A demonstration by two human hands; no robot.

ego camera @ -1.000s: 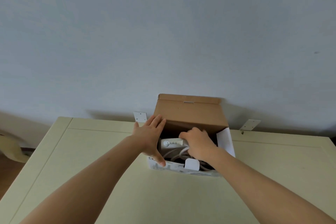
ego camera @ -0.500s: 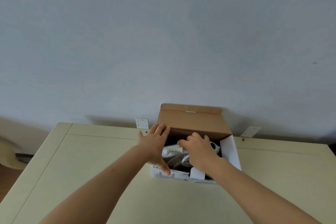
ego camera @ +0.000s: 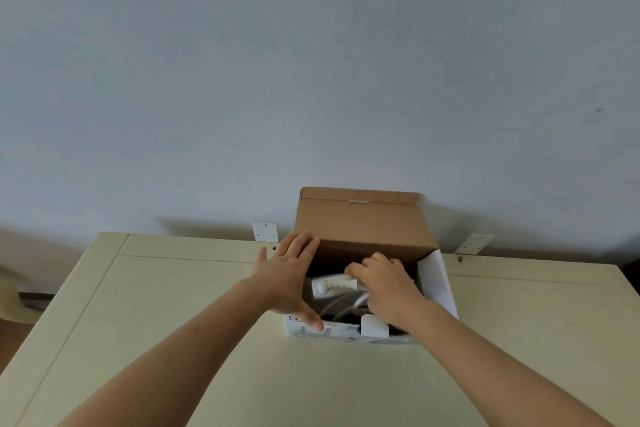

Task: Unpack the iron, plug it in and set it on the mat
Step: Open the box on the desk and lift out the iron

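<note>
At the far left the pale desk (ego camera: pixel 173 322) runs bare up to the wall (ego camera: pixel 311 80), where a small white bracket (ego camera: pixel 265 231) stands at its back edge. Just right of that, my left grip (ego camera: pixel 287 277) lies spread on the left side of the box (ego camera: pixel 294 331), fingers straight along its upper edge and thumb reaching down over the near corner; it presses there flat, clamped on nothing. The box sits on the desk against the wall with its brown lid (ego camera: pixel 360 232) standing up behind it. Inside it lies the iron (ego camera: pixel 329 286), white, low in the dark of the box, with loops of grey cord (ego camera: pixel 343 307) beneath it towards me. My right grip (ego camera: pixel 384 284) is down in the box, fingers curled over the right part of the iron and closed on it, though the fingertips are hidden. A small white tab (ego camera: pixel 372 324) stands up at the near wall under that wrist. Right of it a white side flap (ego camera: pixel 433 282) leans outward, and further right a second bracket (ego camera: pixel 472 243) sits at the wall.
</note>
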